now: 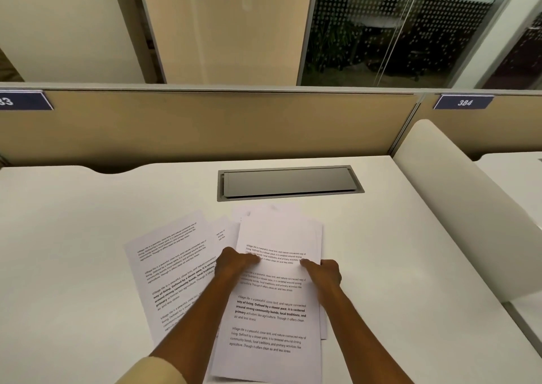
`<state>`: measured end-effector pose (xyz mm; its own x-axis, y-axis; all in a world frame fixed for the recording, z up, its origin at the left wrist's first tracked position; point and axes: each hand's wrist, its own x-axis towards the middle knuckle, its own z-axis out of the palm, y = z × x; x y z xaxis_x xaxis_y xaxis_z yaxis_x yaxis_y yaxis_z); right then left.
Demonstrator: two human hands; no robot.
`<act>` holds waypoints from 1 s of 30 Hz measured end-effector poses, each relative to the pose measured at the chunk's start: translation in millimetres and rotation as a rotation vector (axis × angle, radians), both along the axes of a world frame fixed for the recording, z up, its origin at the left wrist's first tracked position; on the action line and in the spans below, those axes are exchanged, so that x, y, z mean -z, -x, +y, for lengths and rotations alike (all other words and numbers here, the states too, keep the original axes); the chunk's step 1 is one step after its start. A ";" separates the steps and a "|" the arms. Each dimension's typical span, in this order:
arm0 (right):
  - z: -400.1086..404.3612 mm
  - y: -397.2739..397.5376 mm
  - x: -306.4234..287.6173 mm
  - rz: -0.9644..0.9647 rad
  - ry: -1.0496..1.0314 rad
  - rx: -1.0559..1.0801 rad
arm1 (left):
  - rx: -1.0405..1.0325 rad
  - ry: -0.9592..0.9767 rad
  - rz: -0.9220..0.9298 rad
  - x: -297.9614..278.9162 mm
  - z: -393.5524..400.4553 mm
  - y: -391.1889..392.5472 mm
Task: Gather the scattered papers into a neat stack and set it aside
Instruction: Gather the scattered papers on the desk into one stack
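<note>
Several white printed sheets lie on the white desk (88, 237). A loose pile of papers (275, 310) sits in the middle, its edges uneven. My left hand (234, 262) grips the pile's left edge, thumb on top. On the pile's right edge rests my right hand (324, 272), fingers curled around it. One more printed sheet (173, 266) lies tilted to the left, partly under my left forearm and partly under the pile. Corners of other sheets (225, 231) poke out behind the pile.
A grey cable hatch (289, 182) is set into the desk just beyond the papers. A tan partition (205, 125) closes the back. A white rounded divider (457, 202) bounds the right side. Bare desk surface lies left and right of the papers.
</note>
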<state>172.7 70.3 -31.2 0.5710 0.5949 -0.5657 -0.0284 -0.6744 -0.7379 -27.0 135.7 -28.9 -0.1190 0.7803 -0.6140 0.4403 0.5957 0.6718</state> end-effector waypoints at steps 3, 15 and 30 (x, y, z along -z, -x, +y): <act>1.4 -0.7 -0.4 0.039 0.003 -0.008 | 0.025 -0.003 0.059 0.5 -1.9 -6.9; -1.9 4.3 24.9 -0.029 -0.052 -0.076 | 0.194 -0.355 -0.004 0.3 -18.9 -1.0; 4.7 73.3 -20.5 -0.023 -0.250 -0.530 | -0.141 -0.330 -0.273 -0.9 -52.4 106.8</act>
<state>99.3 75.0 -10.8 0.1692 0.9165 -0.3625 0.2830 -0.3975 -0.8729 -133.8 83.3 -28.0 -0.1063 0.9274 -0.3586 0.1508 0.3715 0.9161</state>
